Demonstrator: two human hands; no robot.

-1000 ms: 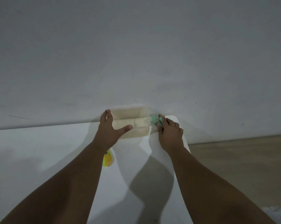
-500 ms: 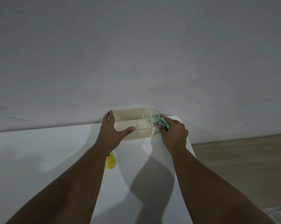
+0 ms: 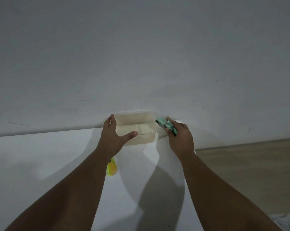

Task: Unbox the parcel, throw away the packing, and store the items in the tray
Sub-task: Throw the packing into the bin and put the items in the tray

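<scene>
A cream tray (image 3: pixel 146 118) with inner dividers stands at the far edge of the white table (image 3: pixel 40 155), against the wall. My left hand (image 3: pixel 113 136) grips the tray's left end, fingers over the far rim and thumb across the near side. My right hand (image 3: pixel 178 135) is just right of the tray, closed around a bundle of mint-green items (image 3: pixel 166 125) with dark parts that stick out past my fingers toward the tray's right wall. The tray's compartments look bare where I can see them.
A yellow-green object (image 3: pixel 111 168) lies on the table, partly hidden under my left forearm. The grey wall (image 3: pixel 140 55) rises right behind the tray. Wooden floor (image 3: pixel 249 172) lies beyond the table's right edge, with a pale cloth (image 3: pixel 287 221) at the bottom right corner.
My right hand has closed around the green items and lifted them slightly off the table beside the tray. My left hand keeps its hold on the tray.
</scene>
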